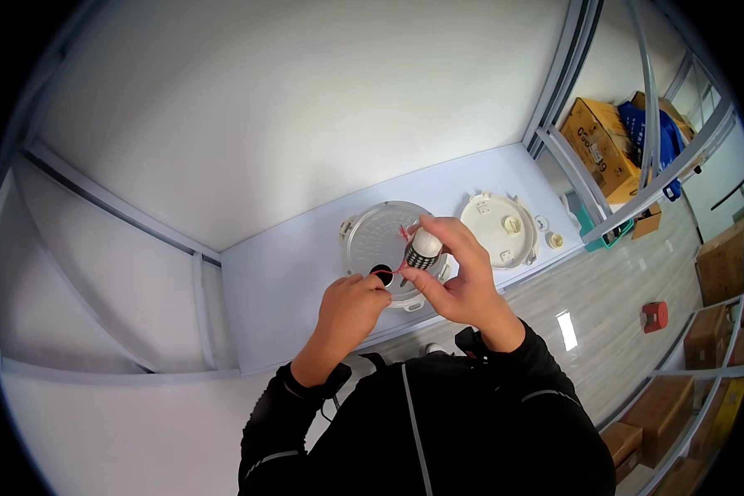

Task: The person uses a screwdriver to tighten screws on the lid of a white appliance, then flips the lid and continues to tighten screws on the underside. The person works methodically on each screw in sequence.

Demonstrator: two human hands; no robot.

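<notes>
My right hand [463, 277] is closed around a stubby white-domed piece [426, 245] with a black-and-white checkered band; a dark, narrow end shows below it, and its exact kind is unclear. A thin red wire [388, 270] runs from there to my left hand [351, 310], whose curled fingertips pinch it. Next to those fingertips is a round black spot [381, 275], either an opening or a dark part. Both hands are above a large round grey appliance part [372, 236] with a cream rim, lying on the white table. More red wire [406, 231] rises behind the domed piece.
To the right on the table [281, 240] lies a round cream cover [484, 227], with a small cream cap [555, 240] and a white ring [541, 222] beside it. Metal frame posts and a wall border the table. A red stool [655, 317] and shelved cardboard boxes [668, 409] stand farther right.
</notes>
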